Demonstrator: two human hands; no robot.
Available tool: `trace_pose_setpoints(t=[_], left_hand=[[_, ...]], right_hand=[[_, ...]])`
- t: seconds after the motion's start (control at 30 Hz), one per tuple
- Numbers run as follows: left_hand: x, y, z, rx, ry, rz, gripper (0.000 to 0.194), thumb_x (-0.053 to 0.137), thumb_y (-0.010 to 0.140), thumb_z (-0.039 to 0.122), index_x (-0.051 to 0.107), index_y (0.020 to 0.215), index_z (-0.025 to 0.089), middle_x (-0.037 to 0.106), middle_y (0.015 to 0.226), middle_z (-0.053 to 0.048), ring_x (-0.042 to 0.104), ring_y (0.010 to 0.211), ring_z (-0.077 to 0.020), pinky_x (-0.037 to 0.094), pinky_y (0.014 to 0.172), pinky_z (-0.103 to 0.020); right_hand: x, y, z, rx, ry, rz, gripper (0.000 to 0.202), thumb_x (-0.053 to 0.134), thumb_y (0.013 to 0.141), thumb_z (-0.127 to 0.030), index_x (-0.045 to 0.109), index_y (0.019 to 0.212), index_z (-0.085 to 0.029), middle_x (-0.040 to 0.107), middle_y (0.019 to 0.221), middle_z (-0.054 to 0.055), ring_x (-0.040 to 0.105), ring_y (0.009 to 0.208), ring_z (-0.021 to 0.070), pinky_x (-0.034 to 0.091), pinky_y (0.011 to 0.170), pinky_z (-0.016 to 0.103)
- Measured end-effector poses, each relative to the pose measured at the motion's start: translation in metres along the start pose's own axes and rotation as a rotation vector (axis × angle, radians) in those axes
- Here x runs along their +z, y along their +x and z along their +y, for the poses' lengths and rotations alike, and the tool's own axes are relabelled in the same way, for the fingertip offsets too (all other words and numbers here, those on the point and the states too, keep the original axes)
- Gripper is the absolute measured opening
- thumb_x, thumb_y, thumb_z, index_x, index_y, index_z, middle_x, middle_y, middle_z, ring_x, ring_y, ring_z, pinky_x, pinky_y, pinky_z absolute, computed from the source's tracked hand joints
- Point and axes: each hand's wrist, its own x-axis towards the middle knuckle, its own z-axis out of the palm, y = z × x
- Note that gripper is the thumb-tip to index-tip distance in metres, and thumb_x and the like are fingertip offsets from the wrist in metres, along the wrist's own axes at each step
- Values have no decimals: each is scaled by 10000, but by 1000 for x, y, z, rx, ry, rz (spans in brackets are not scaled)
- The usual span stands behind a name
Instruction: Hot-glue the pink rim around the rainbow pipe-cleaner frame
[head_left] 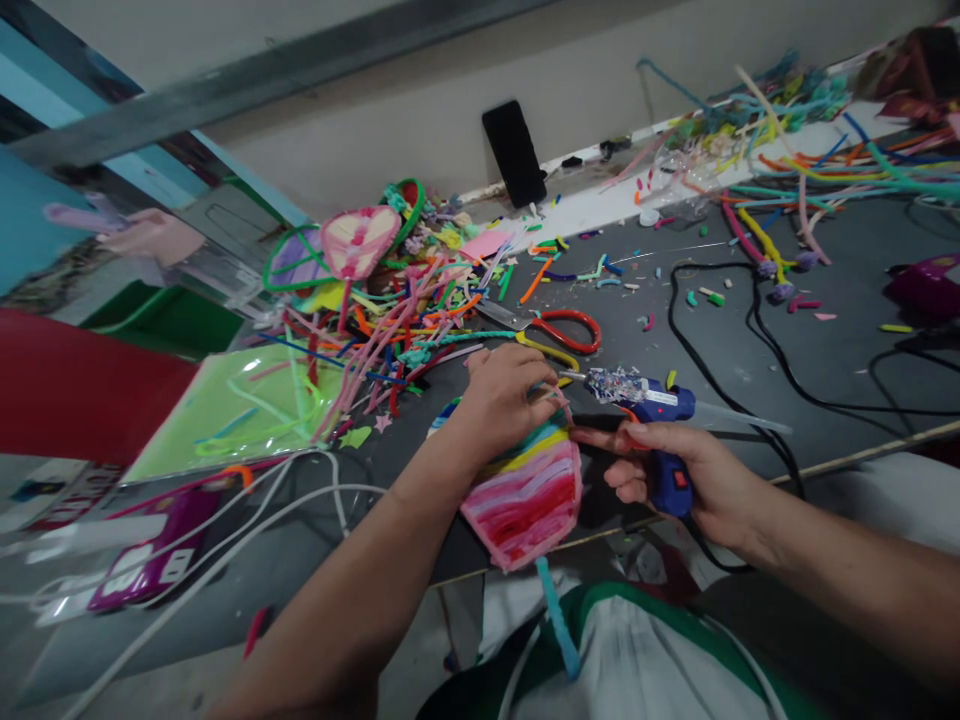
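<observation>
Right hand, closed round the glue gun, could slip, scorching the left hand gripping the striped panel at the tabletop's near edge

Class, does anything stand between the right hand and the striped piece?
Nothing visible does. The right hand holds the glue gun, and one outstretched finger points toward the edge of the striped piece; whether it touches is unclear. The left hand covers part of its upper end, and the scissors lie farther away, not between.
</observation>
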Motion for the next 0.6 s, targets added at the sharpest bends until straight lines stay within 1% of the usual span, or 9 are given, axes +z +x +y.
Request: trace_pose_setpoints(t=[0.1,0.3,0.4,0.5,0.6], left_hand=[[0,0,2,-22,8,-17,155,666,753,341,674,825,204,686,973,-42,593,963,-208,359,809,-350],[-2,0,5,-51,15,-52,166,678,728,328,666,841,207,676,1004,-45,577,999,-221,346,823,-363],[-3,0,6,-63,8,-67,159,666,737,319,668,853,210,675,997,-42,572,1001,-221,338,830,-364],[-2,1,6,-71,3,-65,163,654,753,334,668,862,214,675,985,-41,569,997,-220,326,843,-373],[-2,0,5,-69,8,-68,186,665,746,357,664,864,213,678,977,-42,569,995,-223,323,829,-374]], right_hand=[[1,0,-1,-2,3,8,144,537,827,-143,672,776,-140,745,878,85,700,616,140,575,558,207],[2,0,-1,13,-4,-3,169,519,838,-151,675,775,-138,740,745,79,695,598,140,570,561,202],[2,-1,-1,7,-4,-11,193,510,847,-171,675,753,-136,734,715,79,684,568,132,560,543,190],[4,0,-2,-34,5,16,210,508,843,-171,667,710,-137,731,715,66,670,540,119,552,518,179],[6,3,-4,-42,19,57,191,509,831,-140,673,734,-138,738,741,66,672,546,116,560,534,185]])
